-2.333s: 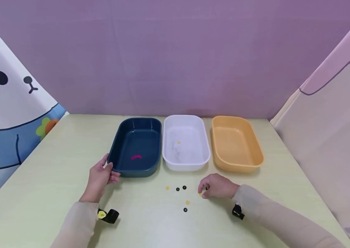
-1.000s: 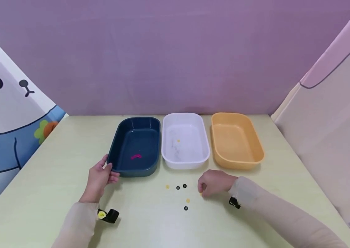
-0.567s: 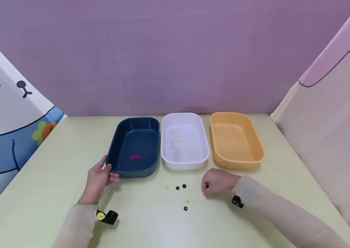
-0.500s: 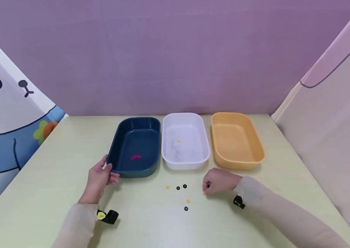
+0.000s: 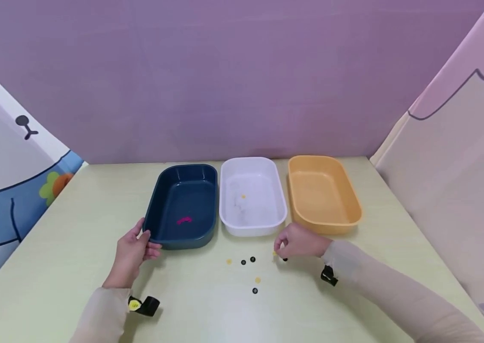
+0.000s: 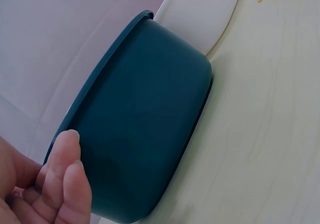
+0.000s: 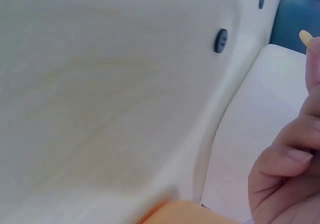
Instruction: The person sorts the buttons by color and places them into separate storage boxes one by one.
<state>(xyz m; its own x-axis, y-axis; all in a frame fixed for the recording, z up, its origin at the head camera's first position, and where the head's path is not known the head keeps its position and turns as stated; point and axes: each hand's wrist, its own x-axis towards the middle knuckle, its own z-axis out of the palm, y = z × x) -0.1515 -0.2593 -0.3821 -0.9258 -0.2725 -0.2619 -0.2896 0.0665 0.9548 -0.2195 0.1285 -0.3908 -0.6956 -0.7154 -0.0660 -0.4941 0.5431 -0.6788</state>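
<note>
Head view — yellow button (image 5: 274, 254), now lifted

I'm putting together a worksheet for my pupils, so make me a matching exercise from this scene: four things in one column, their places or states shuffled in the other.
1. Pink pieces
2. White tray
3. Left hand
4. Right hand

A. Between two other trays
B. Pinching a yellow piece
C. Inside the dark blue tray
D. At the dark blue tray's near left corner

Pairs: 1-C, 2-A, 3-D, 4-B
</note>
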